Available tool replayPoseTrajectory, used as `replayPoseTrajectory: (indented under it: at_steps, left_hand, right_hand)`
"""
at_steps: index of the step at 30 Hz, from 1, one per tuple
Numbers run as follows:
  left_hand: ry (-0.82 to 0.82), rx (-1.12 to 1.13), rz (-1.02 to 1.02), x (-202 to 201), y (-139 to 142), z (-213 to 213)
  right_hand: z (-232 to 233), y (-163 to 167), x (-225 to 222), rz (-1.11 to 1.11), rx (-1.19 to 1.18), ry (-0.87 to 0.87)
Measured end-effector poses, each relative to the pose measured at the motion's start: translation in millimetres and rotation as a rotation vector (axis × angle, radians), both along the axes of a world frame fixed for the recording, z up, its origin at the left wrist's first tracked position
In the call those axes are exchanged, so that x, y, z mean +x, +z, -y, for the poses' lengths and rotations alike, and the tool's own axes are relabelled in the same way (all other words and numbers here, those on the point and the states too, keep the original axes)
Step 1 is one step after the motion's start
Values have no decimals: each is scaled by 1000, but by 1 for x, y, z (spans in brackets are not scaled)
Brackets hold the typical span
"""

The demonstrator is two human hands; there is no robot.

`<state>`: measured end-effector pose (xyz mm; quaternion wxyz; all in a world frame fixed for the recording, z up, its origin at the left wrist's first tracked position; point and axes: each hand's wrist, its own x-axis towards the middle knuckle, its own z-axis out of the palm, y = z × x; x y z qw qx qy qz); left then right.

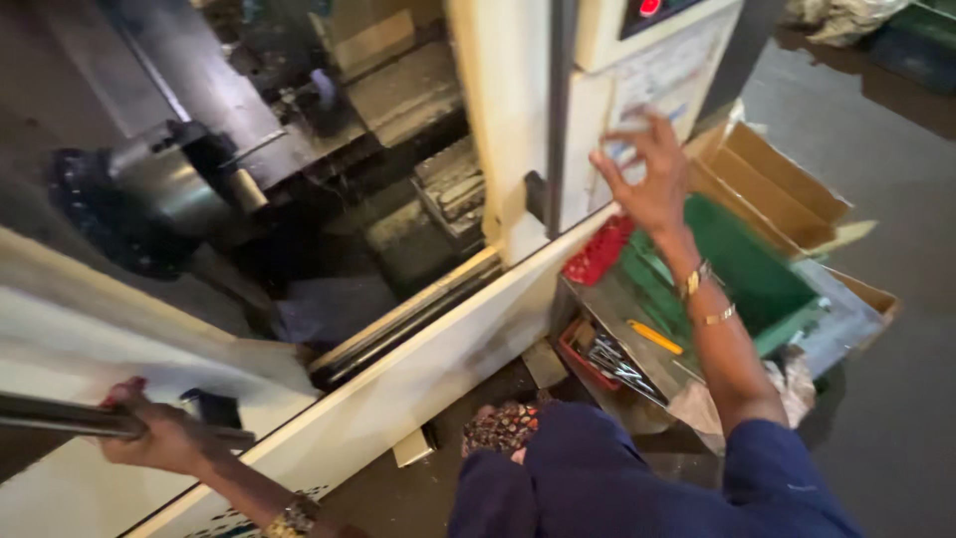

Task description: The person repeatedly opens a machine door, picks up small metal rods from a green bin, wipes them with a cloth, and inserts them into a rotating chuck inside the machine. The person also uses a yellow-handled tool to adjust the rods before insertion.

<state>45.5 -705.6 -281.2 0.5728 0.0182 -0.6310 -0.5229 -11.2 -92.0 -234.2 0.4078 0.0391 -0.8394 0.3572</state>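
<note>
Left hand: the left hand [164, 435], at the lower left of the cream machine housing [418, 384], has its grip pressed together around a door handle bar [70, 418].
Door handle bar: a dark, round metal bar lying nearly level along the machine's sliding door, passing through the fist and out on both sides.
Right hand: the right hand [647, 174] is raised in front of the control panel [647, 60] at the machine's right end, its grip spread, fingers fanned and slightly blurred, holding nothing; whether a fingertip touches the panel cannot be told.
Control panel: a pale face with a red indicator at its top.
Inside the machine: a dark chuck [149, 194] carries a short brass-coloured workpiece [247, 189], well left of the panel.
Beside the machine: a green crate [757, 269] and an open cardboard box [777, 184] sit below the panel, with a red tray [597, 254] just left of the crate.
Wrists: gold-coloured bangles [702, 294] circle the right wrist.
</note>
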Motion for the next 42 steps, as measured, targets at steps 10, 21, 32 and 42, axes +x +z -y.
replayPoseTrajectory:
  at_steps: [10, 21, 32, 42]
  left_hand:
    - [107, 224, 181, 10, 44, -142]
    - [144, -60, 81, -35, 22, -284]
    - [-15, 31, 141, -58, 9, -424]
    - [-212, -97, 53, -74, 5, -534]
  right_hand:
    - [-173, 35, -62, -130, 516, -14]
    - [-231, 54, -76, 69, 390, 108]
    - [-285, -26, -10, 240, 324, 298]
    - [-351, -146, 70, 637, 141, 255]
